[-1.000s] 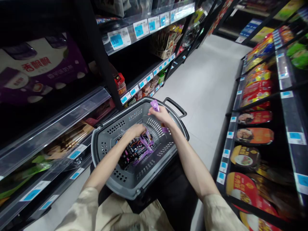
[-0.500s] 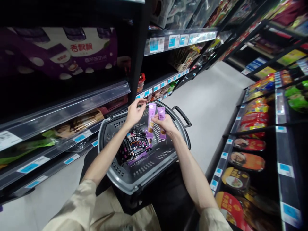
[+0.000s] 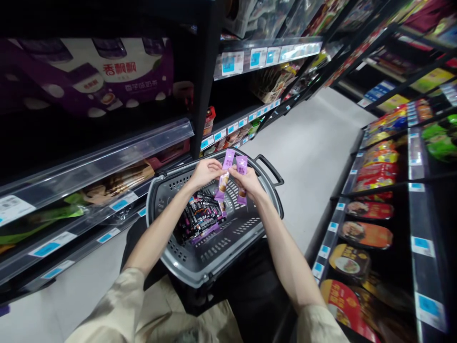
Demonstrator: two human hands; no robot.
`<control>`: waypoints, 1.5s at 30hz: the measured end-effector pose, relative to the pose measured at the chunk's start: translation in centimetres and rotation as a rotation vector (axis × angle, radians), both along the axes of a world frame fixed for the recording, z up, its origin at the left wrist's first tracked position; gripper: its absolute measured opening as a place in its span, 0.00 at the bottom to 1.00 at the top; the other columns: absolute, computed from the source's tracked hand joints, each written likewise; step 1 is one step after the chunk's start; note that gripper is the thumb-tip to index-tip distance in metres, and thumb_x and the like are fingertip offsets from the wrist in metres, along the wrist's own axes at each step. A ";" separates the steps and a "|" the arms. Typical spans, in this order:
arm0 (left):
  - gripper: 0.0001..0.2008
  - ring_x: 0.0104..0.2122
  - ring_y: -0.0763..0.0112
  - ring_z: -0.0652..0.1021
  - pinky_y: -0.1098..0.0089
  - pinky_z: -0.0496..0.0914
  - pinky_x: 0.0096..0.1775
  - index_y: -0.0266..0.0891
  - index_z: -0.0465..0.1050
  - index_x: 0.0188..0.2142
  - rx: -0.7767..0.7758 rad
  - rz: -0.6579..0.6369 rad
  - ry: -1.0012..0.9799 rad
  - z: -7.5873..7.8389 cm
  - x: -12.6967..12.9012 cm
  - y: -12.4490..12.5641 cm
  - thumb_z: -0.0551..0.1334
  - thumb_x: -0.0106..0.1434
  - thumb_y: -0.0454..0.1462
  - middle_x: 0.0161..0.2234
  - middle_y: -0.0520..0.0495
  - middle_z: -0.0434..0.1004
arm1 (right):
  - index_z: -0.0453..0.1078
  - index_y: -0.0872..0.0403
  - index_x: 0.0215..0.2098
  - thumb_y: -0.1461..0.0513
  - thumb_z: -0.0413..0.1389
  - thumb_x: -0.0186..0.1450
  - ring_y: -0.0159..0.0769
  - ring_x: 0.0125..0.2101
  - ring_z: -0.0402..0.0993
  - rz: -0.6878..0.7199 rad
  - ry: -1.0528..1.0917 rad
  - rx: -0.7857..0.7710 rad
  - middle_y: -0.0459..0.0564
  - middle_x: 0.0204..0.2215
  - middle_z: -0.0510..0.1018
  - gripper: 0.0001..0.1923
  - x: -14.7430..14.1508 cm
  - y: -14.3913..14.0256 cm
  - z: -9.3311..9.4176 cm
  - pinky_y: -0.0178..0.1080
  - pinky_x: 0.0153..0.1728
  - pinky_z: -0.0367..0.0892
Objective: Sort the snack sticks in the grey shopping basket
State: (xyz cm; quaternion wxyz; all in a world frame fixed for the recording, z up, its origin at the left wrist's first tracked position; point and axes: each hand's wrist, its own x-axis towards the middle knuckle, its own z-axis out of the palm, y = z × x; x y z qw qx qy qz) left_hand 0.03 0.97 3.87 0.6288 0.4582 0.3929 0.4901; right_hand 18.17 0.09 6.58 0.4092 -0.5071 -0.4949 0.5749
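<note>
My left hand pinches the edge of a slim purple stick sachet with pale lettering and a brown picture near its lower end. A second purple sachet of the same look is gripped in my right hand, whose thumb and fingertips also meet the first one. Both sachets are held side by side, roughly upright, over a grey shopping basket with slotted walls. Inside the basket, toward its left side, lies a heap of black and purple stick sachets.
On the left shelf stands a purple multipack carton. Price-tag rails run along the shelf edges near my left arm. Bowls and packets of food line the right shelf. Grey floor stretches ahead between the shelves. The basket's black handle sticks out right.
My left hand has moved right from beside the sachets and taken hold of the left one. That sachet now tilts, its top leaning right. My right hand has stayed nearly in place.
</note>
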 end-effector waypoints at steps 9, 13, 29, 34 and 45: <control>0.21 0.28 0.68 0.82 0.72 0.74 0.31 0.32 0.79 0.34 -0.094 -0.281 0.133 -1.6 1.0 -0.8 0.79 0.46 0.41 0.31 0.40 0.84 | 0.75 0.55 0.30 0.47 0.74 0.44 0.24 0.15 0.50 -0.257 -0.032 0.070 0.40 0.16 0.68 0.25 0.3 1.2 -0.7 0.35 0.16 0.46; 0.17 0.24 0.71 0.79 0.74 0.70 0.27 0.32 0.78 0.30 -0.036 -0.214 0.241 -2.2 1.3 -0.7 0.78 0.48 0.42 0.27 0.42 0.84 | 0.76 0.55 0.31 0.47 0.74 0.45 0.25 0.14 0.48 -0.239 -0.031 0.044 0.38 0.13 0.63 0.26 0.8 1.5 -0.8 0.35 0.17 0.45; 0.19 0.27 0.68 0.82 0.69 0.77 0.31 0.33 0.79 0.32 -0.304 -0.231 0.053 -0.3 1.7 -1.4 0.80 0.47 0.43 0.30 0.41 0.84 | 0.75 0.56 0.29 0.51 0.76 0.40 0.26 0.17 0.57 -0.148 -0.074 -0.037 0.39 0.16 0.69 0.25 0.5 1.2 -0.7 0.34 0.19 0.53; 0.20 0.24 0.70 0.80 0.70 0.76 0.28 0.33 0.77 0.32 -0.291 -0.164 0.097 -0.6 1.9 -1.3 0.77 0.52 0.47 0.27 0.43 0.83 | 0.77 0.57 0.31 0.51 0.76 0.41 0.26 0.17 0.57 -0.127 -0.040 -0.044 0.38 0.14 0.66 0.26 0.6 1.1 -0.8 0.34 0.18 0.51; 0.20 0.25 0.71 0.80 0.73 0.74 0.27 0.34 0.75 0.28 -0.250 -0.098 0.075 -1.2 1.4 -1.1 0.76 0.54 0.48 0.26 0.44 0.81 | 0.79 0.58 0.33 0.57 0.75 0.40 0.23 0.15 0.53 -0.108 -0.149 -0.122 0.42 0.17 0.74 0.24 1.0 1.0 -0.4 0.32 0.15 0.44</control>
